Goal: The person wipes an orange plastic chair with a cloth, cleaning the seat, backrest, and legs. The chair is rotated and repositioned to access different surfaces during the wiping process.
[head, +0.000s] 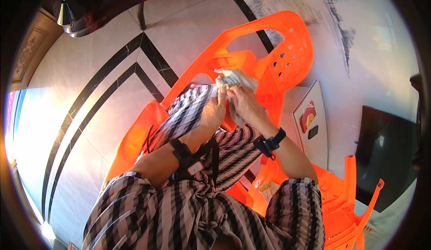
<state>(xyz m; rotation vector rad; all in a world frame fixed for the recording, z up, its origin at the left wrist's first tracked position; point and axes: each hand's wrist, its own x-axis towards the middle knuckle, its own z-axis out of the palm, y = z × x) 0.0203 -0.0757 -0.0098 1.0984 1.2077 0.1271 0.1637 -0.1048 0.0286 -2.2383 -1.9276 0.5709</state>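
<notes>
In front of me a crumpled cream cloth (237,77), seemingly knitted, is bunched up over my lap; I cannot tell what kind of item it is. My left hand (214,110) grips its near edge, thumb pointing up. Beside it my right hand (246,103) pinches the same cloth with bent fingers, and the two hands nearly meet. Part of the cloth hangs below my right hand. Just beyond stands an orange plastic armchair (232,61) with a perforated backrest. Striped trousers (188,115) cover my legs under the hands.
To the right, a white cabinet top (318,149) bears a red item (307,115) and a dark phone-like object (313,132). More orange plastic chair parts (331,206) stand at lower right, near a dark television screen (384,155). Dark glossy furniture (101,4) is at upper left.
</notes>
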